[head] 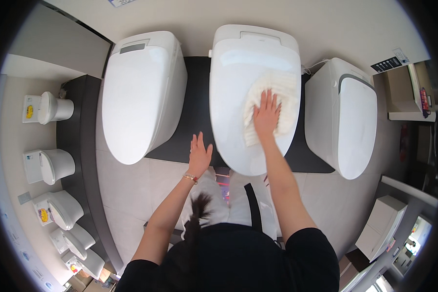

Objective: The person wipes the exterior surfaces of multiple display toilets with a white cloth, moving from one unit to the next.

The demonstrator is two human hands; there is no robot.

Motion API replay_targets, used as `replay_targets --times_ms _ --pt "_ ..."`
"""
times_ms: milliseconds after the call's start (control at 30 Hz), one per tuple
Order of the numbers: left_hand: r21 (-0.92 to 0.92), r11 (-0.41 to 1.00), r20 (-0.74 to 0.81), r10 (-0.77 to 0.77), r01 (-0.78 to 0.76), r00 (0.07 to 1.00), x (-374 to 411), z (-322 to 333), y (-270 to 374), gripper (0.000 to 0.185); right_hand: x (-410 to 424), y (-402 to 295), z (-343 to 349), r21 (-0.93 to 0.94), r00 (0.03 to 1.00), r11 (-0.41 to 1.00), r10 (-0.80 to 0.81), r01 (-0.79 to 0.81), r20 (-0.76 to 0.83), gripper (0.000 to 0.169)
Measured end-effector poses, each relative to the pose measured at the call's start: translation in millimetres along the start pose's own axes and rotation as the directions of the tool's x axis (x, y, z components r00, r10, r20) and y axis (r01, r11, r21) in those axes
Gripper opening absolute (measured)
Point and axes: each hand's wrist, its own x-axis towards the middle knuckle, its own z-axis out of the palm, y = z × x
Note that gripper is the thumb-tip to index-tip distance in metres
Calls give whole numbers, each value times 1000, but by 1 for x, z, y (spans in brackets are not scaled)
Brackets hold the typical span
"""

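Note:
A white smart toilet with its lid down [233, 98] stands in the middle, in front of me. On the right half of that lid lies a cream-coloured cloth [253, 122], spread out and wrinkled. My right hand [268, 114] rests flat on the cloth with its fingers pointing away from me and a little apart. My left hand [200, 155] hangs to the left of the lid's front end, its thumb apart from the fingers and nothing in it. A bracelet [190, 178] is on the left wrist.
Other toilets with lids down stand at the left [138, 98] and right [357, 124]. A black mat [197, 98] lies under them on grey floor tiles. Several toilets line a dark ledge [89, 146] at far left. A white cabinet [381, 226] stands at lower right.

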Motion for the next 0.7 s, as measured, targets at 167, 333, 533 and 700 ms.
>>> replay_targets --times_ms 167,333,533,700 --pt "-361 899 -302 -364 248 881 107 50 61 60 100 70 22 3 996 998 60 -60 -68 59" --pt "-204 831 -460 -548 517 699 120 79 102 48 161 122 51 144 959 954 276 -264 -67 52" --pt "-85 837 -575 -484 540 660 125 94 94 41 263 102 81 -31 941 943 329 -333 -84 49" --pt "-36 850 -622 -431 526 653 126 95 94 38 311 -3 103 -92 992 990 -99 106 81 47"
